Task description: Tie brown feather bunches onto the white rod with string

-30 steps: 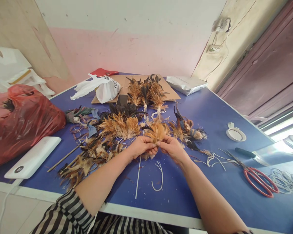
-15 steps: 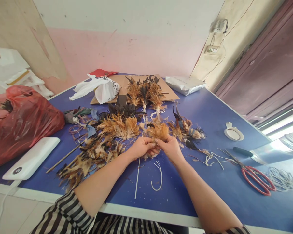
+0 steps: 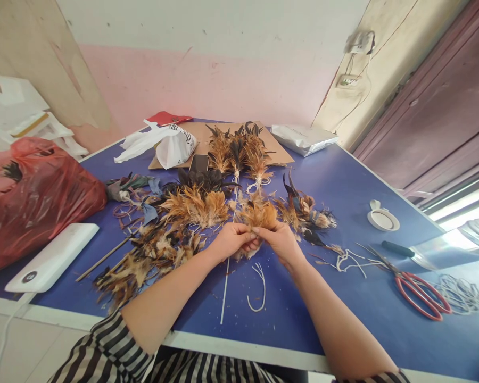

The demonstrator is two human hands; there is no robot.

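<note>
My left hand (image 3: 231, 240) and my right hand (image 3: 280, 242) meet over the blue table (image 3: 335, 186), both pinched on the base of one tan feather bundle (image 3: 257, 214) whose tips fan away from me. A thin white stick (image 3: 224, 290) runs from under my hands toward the near edge. A short loop of white string (image 3: 259, 287) lies just below my right hand. Loose tan and dark feathers (image 3: 171, 229) are heaped to the left of my hands. Tied feather bundles (image 3: 239, 151) rest on a cardboard sheet (image 3: 281, 154) farther back.
Red-handled scissors (image 3: 421, 295) and white string (image 3: 353, 260) lie at the right, with a white round lid (image 3: 383, 219) and a knife (image 3: 403, 250) beyond. A red plastic bag (image 3: 35, 197) and a white power bank (image 3: 50, 258) sit at the left. A white bag (image 3: 170, 143) is at the back.
My hands have stayed on the feather bundle, with only small finger shifts at its base. The view has moved a little.
</note>
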